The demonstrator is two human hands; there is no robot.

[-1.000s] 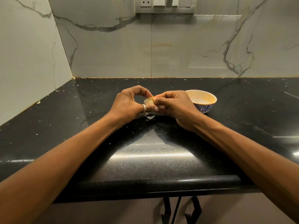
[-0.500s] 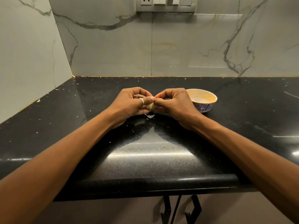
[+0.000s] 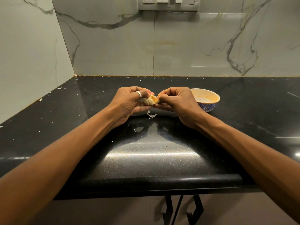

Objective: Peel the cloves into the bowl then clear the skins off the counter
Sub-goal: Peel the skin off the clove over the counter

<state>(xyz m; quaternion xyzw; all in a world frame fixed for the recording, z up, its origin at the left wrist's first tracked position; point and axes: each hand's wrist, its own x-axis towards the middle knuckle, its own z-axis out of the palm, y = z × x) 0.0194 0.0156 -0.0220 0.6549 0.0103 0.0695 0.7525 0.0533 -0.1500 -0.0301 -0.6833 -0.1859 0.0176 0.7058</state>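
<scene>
A pale garlic bulb [image 3: 149, 101] sits between my two hands, a little above the black counter [image 3: 146, 159]. My left hand [image 3: 129, 103], with a ring on one finger, grips the bulb from the left. My right hand [image 3: 177, 101] pinches a clove or strip of skin [image 3: 158, 96] at the bulb's right side, fingers curled. A small bowl [image 3: 209, 99], cream inside and blue patterned outside, stands just right of my right hand; what it holds is not visible. A white skin scrap [image 3: 151, 115] lies on the counter under the hands.
Tiny skin flakes are scattered across the counter, more along the back and left edges. Marble walls meet at the back left corner. A switch and socket panel [image 3: 168, 4] is on the back wall. The rounded counter front edge [image 3: 154, 179] runs below my forearms.
My hands have drawn slightly apart. The bulb now shows between them, and my right hand pulls a piece away to the right.
</scene>
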